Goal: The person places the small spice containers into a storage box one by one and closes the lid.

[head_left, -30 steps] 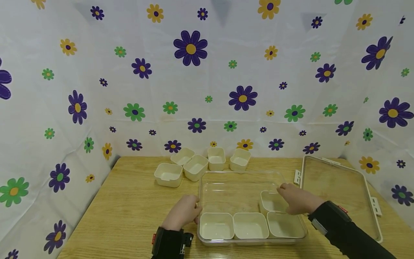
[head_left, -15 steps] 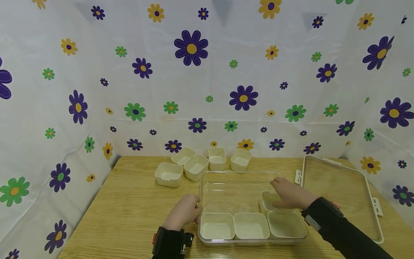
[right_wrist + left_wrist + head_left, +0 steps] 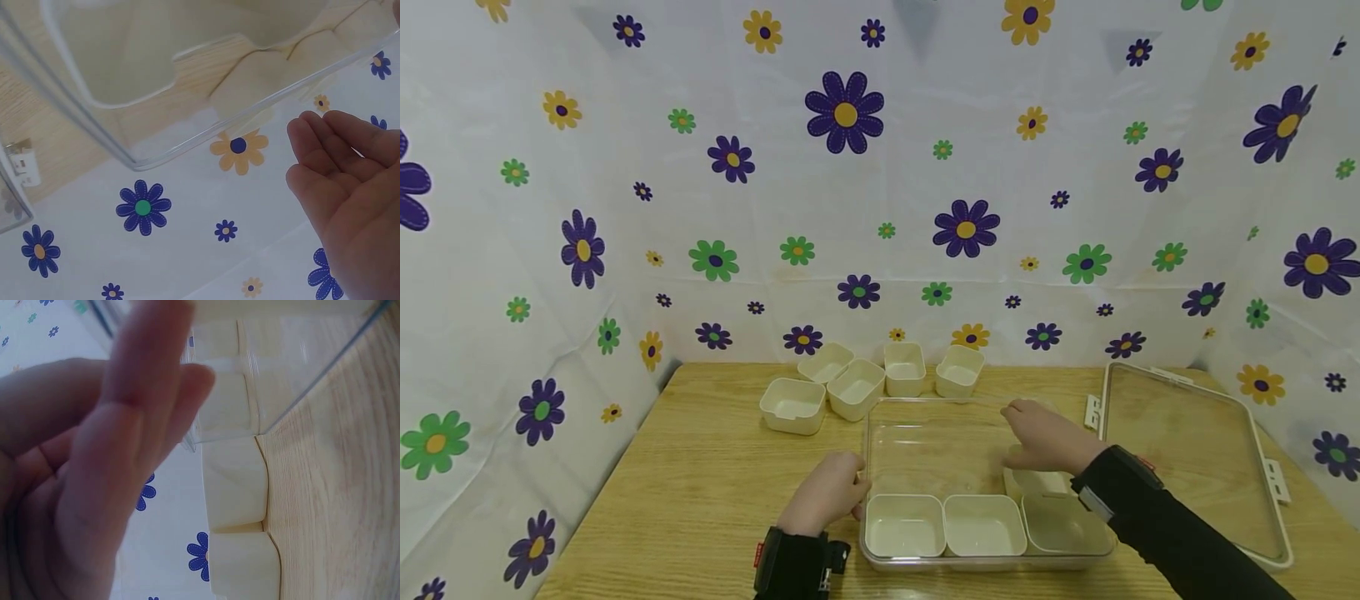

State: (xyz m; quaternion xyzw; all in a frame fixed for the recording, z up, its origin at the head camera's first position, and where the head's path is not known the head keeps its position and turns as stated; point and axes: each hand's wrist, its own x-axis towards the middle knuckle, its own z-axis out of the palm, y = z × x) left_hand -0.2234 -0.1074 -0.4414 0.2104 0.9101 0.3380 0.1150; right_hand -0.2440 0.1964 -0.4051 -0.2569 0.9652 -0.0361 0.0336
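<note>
A clear plastic box (image 3: 932,458) lies on the wooden table. Three cream containers line its near side: left (image 3: 905,527), middle (image 3: 984,527) and right (image 3: 1063,533). Behind the right one stands a fourth container (image 3: 1037,482), partly covered by my right hand. My left hand (image 3: 826,493) holds the box's left side, its fingers bent at the wall (image 3: 294,369). Above the box's back right part hovers my right hand (image 3: 1051,437). In the right wrist view that hand (image 3: 356,181) has loosely bent fingers with nothing between them, apart from the box rim.
At the back of the table stand several loose cream containers (image 3: 793,406), just beyond the box's far left corner. A clear lid (image 3: 1187,450) with white latches (image 3: 1276,480) lies at the right. Flowered cloth (image 3: 925,275) rises behind and along both sides.
My right hand has moved left and slightly back from the fourth container, across the box, holding nothing. My left hand stays at the box's left side. The containers have not moved.
</note>
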